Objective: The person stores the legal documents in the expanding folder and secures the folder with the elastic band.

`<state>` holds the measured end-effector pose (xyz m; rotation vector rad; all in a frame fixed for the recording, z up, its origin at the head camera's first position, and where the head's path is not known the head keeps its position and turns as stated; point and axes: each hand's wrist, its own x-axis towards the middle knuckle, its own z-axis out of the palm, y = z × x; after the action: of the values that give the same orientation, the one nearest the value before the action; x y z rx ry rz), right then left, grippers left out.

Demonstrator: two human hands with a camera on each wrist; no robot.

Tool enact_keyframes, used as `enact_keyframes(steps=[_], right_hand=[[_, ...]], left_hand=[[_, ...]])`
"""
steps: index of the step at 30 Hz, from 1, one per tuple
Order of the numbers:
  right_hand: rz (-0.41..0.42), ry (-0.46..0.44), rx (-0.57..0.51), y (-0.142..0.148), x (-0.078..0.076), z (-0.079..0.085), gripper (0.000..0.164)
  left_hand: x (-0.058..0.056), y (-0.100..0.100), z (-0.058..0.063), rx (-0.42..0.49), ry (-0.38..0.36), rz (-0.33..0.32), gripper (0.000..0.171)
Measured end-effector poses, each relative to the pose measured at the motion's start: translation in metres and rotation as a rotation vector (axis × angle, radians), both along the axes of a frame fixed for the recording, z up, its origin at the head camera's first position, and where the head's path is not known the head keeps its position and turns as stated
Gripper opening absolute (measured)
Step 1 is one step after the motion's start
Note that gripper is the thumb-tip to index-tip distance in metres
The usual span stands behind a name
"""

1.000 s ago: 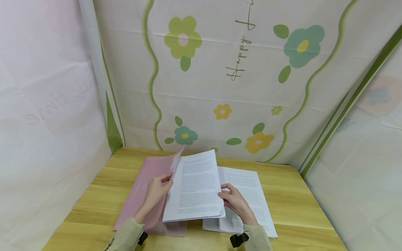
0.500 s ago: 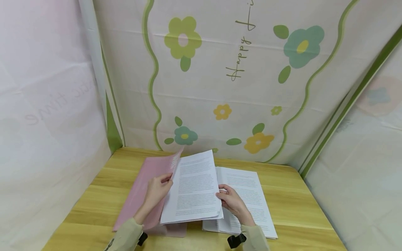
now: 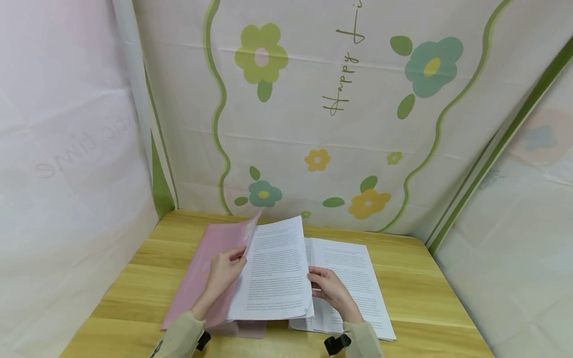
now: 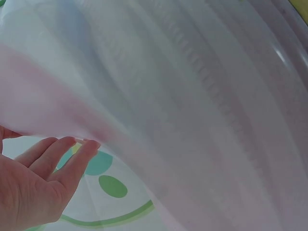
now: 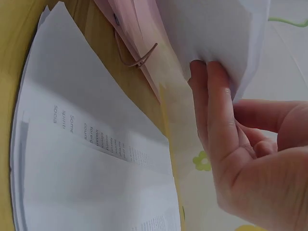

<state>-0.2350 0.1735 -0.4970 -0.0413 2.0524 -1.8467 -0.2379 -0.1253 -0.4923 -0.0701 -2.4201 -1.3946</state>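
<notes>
My left hand (image 3: 225, 271) pinches the raised cover edge of a pink translucent folder (image 3: 197, 271) on the left of the table. In the left wrist view the folder's cover (image 4: 159, 110) fills most of the picture, with the fingers at its edge. My right hand (image 3: 329, 288) pinches the right edge of a stack of printed sheets (image 3: 275, 273), whose left side lies within the opened folder. In the right wrist view the thumb is on one face of the sheets (image 5: 216, 29) and the fingers are on the other.
A second pile of printed paper (image 3: 351, 278) lies on the wooden table (image 3: 421, 288) to the right, partly under the held sheets. A thin brown cord or tie (image 5: 130, 60) shows by the folder. A flower-printed cloth (image 3: 286, 114) stands behind the table.
My right hand has shifted the sheets slightly left, further into the folder, and its grip has moved a little lower on their edge. The left hand and the folder have stayed put.
</notes>
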Motion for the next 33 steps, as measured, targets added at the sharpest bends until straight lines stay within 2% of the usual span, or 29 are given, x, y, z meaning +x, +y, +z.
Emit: enact_keyframes(steps=[14,22,28,33], right_hand=[[0.073,0.037,-0.011,0.002,-0.006,0.011,0.052],[0.097,0.036,-0.049,-0.009,-0.009,0.009,0.050],[0.076,0.030,-0.053,-0.020,-0.011,0.006,0.052],[0.067,0.012,-0.075,-0.026,-0.011,0.006,0.051]], left_hand=[[-0.001,0.000,0.002,-0.012,0.019,0.009,0.030],[-0.001,0.001,0.002,-0.004,0.050,-0.008,0.030],[0.001,0.001,0.003,0.020,0.028,-0.018,0.030],[0.001,0.001,0.003,0.010,0.040,-0.015,0.030]])
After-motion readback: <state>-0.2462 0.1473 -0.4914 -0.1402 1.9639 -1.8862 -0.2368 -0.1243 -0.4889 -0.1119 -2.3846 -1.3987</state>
